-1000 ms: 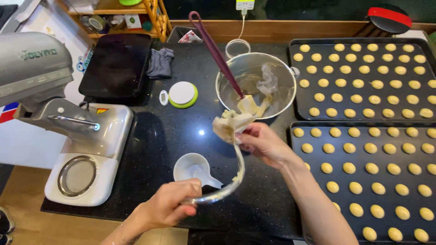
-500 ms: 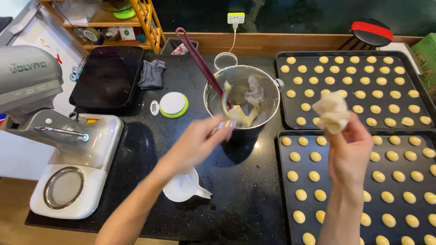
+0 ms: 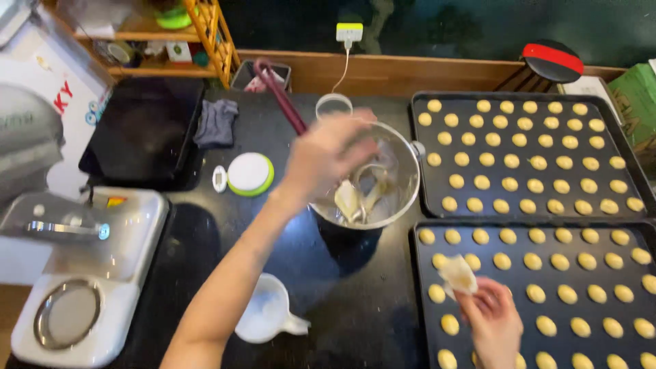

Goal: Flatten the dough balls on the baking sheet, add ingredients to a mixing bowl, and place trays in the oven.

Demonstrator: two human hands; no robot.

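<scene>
pinched in the right hand (image 3: 493, 321) is a lump of pale dough (image 3: 458, 275), held over the near baking tray (image 3: 418, 287) at about 5 o'clock. left hand (image 3: 326, 156) hovers blurred above the steel bowl (image 3: 408, 179) at centre; its grip cannot be told.

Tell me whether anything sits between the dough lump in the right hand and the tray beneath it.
Nothing visible does. The right hand holds the dough lump directly over the near tray; only rows of dough balls lie on the tray around it.
</scene>
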